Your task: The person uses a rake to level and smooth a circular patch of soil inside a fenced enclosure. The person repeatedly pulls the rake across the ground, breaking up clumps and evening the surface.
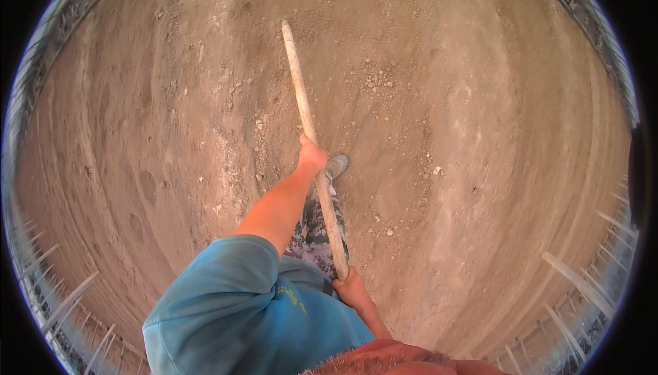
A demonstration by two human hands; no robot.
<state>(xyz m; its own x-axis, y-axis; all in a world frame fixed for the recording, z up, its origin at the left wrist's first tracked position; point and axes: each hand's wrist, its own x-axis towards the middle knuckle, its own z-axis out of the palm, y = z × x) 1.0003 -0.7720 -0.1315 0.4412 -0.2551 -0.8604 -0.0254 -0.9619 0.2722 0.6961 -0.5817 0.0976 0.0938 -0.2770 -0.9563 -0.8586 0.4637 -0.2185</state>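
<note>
A long, pale wooden pole [296, 77] slants from close to my body out over the bare earth. My left hand [313, 154] is closed around its middle, with that arm reaching forward. Lower down, beside my hip, my right hand [351, 289] grips the near end of the pole. The far end tapers slightly and shows no tool head; whether it touches the ground I cannot tell. Below the pole are my camouflage trouser leg [317, 228] and one shoe [337, 165].
Brown dirt ground [480, 135] spreads all around, with long shallow ridges running along it. Small stones and clods [378, 77] lie scattered ahead and to both sides. Pale posts stand near the rim at lower left [70, 300] and lower right [579, 282].
</note>
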